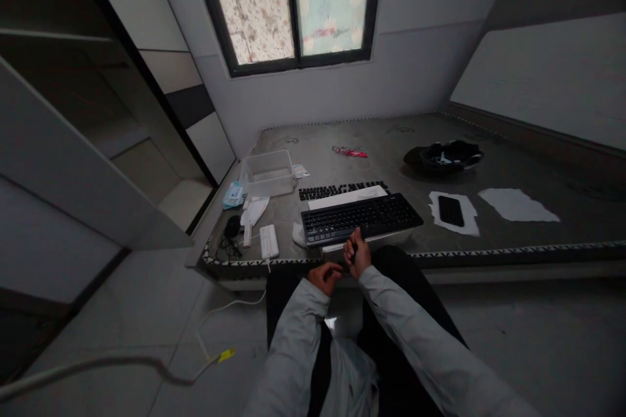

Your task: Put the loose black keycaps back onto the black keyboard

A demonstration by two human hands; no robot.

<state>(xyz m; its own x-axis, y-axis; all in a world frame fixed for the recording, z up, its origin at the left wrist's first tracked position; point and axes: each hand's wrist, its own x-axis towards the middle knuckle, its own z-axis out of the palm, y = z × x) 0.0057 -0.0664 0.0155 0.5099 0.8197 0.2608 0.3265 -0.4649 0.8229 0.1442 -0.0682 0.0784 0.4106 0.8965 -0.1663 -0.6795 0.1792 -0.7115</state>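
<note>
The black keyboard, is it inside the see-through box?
No, the keyboard lies outside the see-through box, off to its right and nearer the camera.

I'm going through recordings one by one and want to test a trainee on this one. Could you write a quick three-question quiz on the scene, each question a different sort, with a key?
1. What lies on the white sheet nearer the right end of the black keyboard?
A) a dark cap
B) a flat black slab, phone-like
C) a red item

2. Fill in: as the camera sees it, the clear bin stands to the ___ of the keyboard.

3. True or false: the right hand is nearer the keyboard than the left hand.

Key: 1. B; 2. left; 3. true.
</note>
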